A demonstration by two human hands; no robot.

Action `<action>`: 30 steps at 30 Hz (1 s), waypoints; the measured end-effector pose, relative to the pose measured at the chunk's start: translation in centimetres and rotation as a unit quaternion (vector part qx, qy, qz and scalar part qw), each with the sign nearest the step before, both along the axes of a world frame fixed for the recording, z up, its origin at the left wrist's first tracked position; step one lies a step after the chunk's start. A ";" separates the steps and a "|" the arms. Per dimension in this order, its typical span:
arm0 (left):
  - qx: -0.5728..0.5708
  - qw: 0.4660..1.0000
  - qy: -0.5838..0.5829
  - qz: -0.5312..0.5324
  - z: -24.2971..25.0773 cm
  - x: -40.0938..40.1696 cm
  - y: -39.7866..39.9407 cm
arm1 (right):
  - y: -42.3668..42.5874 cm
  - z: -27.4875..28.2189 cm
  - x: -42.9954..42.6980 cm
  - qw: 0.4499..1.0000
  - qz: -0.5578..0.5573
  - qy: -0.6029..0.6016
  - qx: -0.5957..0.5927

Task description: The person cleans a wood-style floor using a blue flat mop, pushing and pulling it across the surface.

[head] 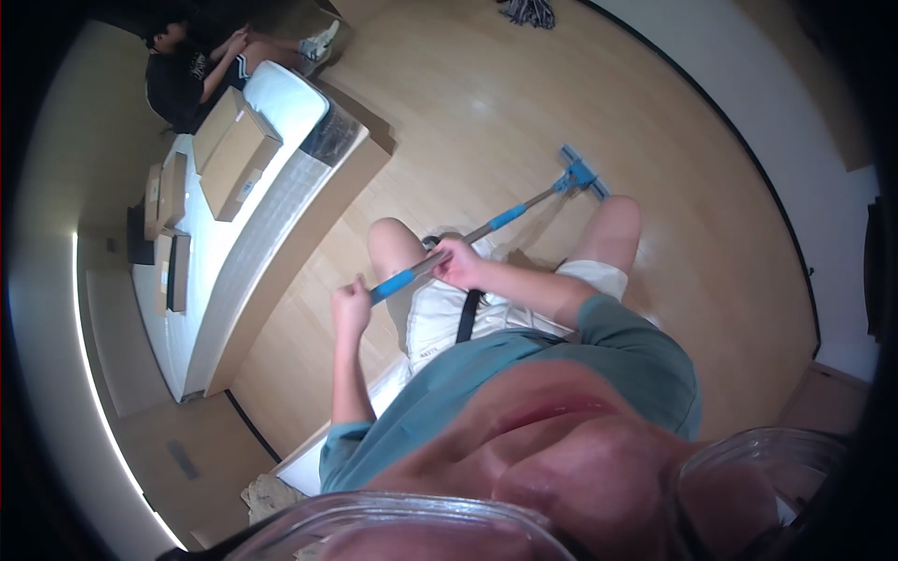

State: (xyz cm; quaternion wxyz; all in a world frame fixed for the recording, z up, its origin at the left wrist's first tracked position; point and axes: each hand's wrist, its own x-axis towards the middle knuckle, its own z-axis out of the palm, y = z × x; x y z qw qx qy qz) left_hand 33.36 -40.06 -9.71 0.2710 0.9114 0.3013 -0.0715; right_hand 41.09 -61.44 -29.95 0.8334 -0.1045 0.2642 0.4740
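Observation:
A mop pole [480, 233] with blue grips runs slantwise in front of my body, between my spread knees. My left hand [350, 306] is closed around its near end, at the blue end grip [391, 286]. Further along, my right hand [457, 263] wraps the grey part of the pole. The far end carries a flat mop head [581, 174] with a blue joint, which rests on the wood-look floor [484, 154] beyond my right knee. No cloth shows on that head from here.
To the left stands a mattress in plastic wrap [259, 231] on a base, bearing several cardboard boxes [242, 158]. Another person [189, 77] sits beyond it. A grey stringy bundle [530, 11] lies on the floor at the far edge. A wall [744, 91] curves along the right.

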 end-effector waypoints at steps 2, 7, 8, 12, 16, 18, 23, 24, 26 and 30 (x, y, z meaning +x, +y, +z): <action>-0.026 0.999 0.017 -0.042 -4.2 0.2 -3.5 | -4.1 -0.8 1.2 0.999 -0.047 0.010 -0.019; -0.398 0.881 0.147 -0.209 -7.6 6.2 -21.7 | -27.9 -17.1 8.4 0.862 -0.179 -0.203 -0.428; -0.504 0.831 0.150 -0.181 -8.6 6.3 -23.7 | -29.8 -17.6 9.4 0.842 -0.190 -0.215 -0.457; -0.589 0.750 0.241 -0.179 -8.1 6.3 -33.9 | -41.5 -15.8 11.3 0.841 -0.288 -0.107 -0.446; -0.595 0.760 0.246 -0.090 -10.7 5.4 -29.6 | -31.7 -13.9 9.5 0.874 -0.236 -0.153 -0.397; -0.605 0.747 0.261 -0.093 -10.0 5.1 -28.1 | -32.1 -12.8 8.6 0.870 -0.215 -0.161 -0.413; -0.606 0.730 0.295 -0.112 -8.1 3.1 -14.0 | -15.1 -8.4 6.1 0.862 -0.290 0.064 -0.412; -0.570 0.753 0.320 -0.078 -5.2 2.6 -12.0 | -12.2 -7.3 4.7 0.867 -0.258 0.078 -0.420; -0.495 0.798 0.337 -0.066 -0.4 0.5 -6.3 | -5.2 -2.8 1.5 0.893 -0.188 0.101 -0.396; -0.374 0.843 0.362 -0.133 8.4 -2.0 0.5 | 2.8 0.7 -4.7 0.960 -0.122 0.089 -0.238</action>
